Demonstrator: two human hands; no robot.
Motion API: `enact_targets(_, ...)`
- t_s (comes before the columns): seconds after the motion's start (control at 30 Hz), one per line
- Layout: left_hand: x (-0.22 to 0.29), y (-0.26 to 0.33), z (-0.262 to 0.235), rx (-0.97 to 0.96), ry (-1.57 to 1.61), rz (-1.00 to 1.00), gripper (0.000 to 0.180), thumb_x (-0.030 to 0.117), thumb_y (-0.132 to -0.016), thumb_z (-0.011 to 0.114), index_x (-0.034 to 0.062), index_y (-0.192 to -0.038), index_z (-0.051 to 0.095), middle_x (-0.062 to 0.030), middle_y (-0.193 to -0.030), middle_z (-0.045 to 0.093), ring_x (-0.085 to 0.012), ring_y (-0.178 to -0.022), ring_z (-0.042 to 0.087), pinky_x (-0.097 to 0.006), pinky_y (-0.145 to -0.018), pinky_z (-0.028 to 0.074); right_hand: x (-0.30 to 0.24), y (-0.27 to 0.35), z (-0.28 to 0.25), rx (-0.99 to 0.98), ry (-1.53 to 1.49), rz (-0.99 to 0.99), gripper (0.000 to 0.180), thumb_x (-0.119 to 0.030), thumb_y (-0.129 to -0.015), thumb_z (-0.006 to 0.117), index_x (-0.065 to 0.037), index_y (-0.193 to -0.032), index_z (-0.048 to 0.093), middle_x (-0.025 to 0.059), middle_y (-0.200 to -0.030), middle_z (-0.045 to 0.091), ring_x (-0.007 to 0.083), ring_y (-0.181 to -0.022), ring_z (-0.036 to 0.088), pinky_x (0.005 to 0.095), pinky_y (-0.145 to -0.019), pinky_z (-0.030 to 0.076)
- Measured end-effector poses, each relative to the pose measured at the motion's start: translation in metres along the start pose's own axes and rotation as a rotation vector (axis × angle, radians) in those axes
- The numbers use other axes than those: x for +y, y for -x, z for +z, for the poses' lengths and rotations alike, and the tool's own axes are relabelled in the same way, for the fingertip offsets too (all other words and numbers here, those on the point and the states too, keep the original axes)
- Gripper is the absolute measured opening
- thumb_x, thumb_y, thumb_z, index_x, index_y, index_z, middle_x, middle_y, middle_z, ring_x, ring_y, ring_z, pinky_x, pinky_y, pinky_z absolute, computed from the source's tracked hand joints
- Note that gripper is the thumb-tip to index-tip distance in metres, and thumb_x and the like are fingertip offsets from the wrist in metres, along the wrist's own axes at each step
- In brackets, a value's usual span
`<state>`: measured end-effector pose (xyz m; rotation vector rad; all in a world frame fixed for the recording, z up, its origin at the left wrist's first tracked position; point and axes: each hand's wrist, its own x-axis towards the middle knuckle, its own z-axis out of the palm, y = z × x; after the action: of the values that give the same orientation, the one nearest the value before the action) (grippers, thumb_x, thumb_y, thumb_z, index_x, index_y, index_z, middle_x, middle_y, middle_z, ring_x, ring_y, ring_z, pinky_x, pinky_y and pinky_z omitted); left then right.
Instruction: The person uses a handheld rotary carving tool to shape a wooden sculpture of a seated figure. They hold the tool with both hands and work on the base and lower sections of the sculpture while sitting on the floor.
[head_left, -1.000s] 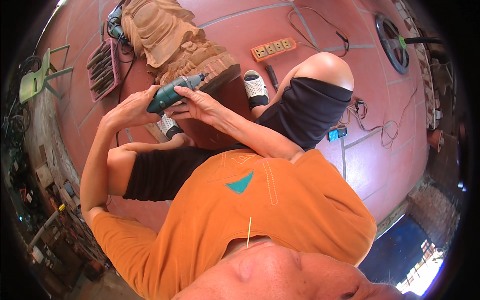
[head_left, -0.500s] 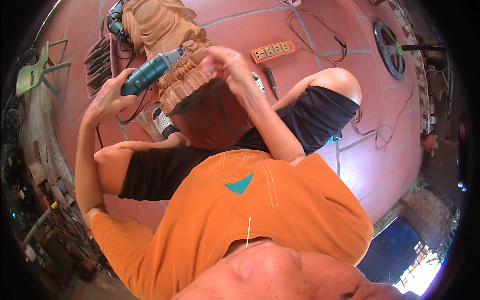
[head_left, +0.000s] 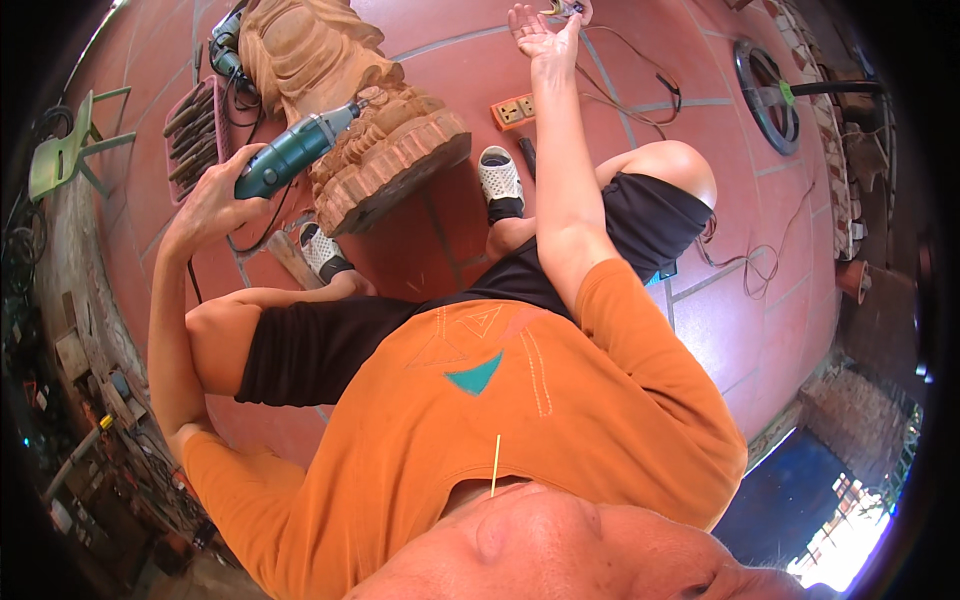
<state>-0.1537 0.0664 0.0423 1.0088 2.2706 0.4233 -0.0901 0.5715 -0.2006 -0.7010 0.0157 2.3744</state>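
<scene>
Left hand (head_left: 212, 205): closed around the rear of the green power tool (head_left: 285, 158). The tool's long axis runs from this grip up and to the right, its tip directed at the lower end of the carved wooden figure (head_left: 312, 65); contact between tip and wood could not be confirmed. The left hand is clearly the nearer to the carving.

Right hand (head_left: 545, 42): extended to the upper edge of view, palm up, fingers spread, nothing seen in the palm. A small object (head_left: 567, 8) (cut off by the frame, kind undetermined) lies just beside its thumb. The orange power strip (head_left: 513, 112) sits left of the right forearm, partly hidden.
</scene>
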Motion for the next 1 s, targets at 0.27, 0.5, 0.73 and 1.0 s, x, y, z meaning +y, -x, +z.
enact_targets(0.27, -0.003, 0.008, 0.000, -0.006, -0.005, -0.004, 0.075, 0.021, -0.068, 0.071, 0.0005, -0.137, 0.050, -0.0132, -0.087, 0.059, -0.0221, -0.078, 0.057, -0.036, -0.077, 0.049, -0.016, 0.000, 0.001, -0.006, 0.083, -0.032, 0.056, -0.051, -0.089, 0.067, -0.018, -0.132, 0.053, 0.0093, -0.122, 0.058, 0.0296, -0.103, 0.066, 0.0542, -0.079, 0.058)
enact_targets(0.5, -0.010, 0.008, 0.002, 0.001, -0.041, 0.045, 0.073, 0.021, -0.067, 0.070, 0.0020, -0.135, 0.051, -0.0193, -0.090, 0.061, -0.0298, -0.082, 0.060, -0.039, -0.080, 0.048, 0.012, 0.036, -0.002, -0.011, 0.172, 0.030, 0.046, -0.042, -0.090, 0.067, -0.017, -0.127, 0.058, 0.0079, -0.113, 0.063, 0.0278, -0.098, 0.067, 0.0512, -0.074, 0.059)
enact_targets(0.73, -0.004, 0.012, 0.007, 0.065, -0.088, 0.165, 0.060, 0.016, -0.072, 0.065, 0.0000, -0.128, 0.054, -0.0252, -0.085, 0.065, -0.0394, -0.079, 0.066, -0.043, -0.076, 0.050, 0.023, 0.019, 0.027, -0.229, 0.563, 0.030, 0.036, -0.034, -0.091, 0.067, -0.016, -0.122, 0.062, 0.0064, -0.103, 0.067, 0.0260, -0.093, 0.068, 0.0482, -0.068, 0.059)
enact_targets(1.0, -0.008, 0.019, 0.009, 0.076, -0.093, 0.178, 0.060, 0.020, -0.072, 0.069, -0.0002, -0.127, 0.054, -0.0265, -0.088, 0.065, -0.0424, -0.084, 0.065, -0.044, -0.079, 0.050, -0.001, 0.040, 0.005, -0.493, 2.010, -0.229, 0.021, -0.009, -0.089, 0.065, -0.003, -0.108, 0.069, 0.0056, -0.084, 0.069, 0.0173, -0.069, 0.067, 0.0298, -0.058, 0.056)
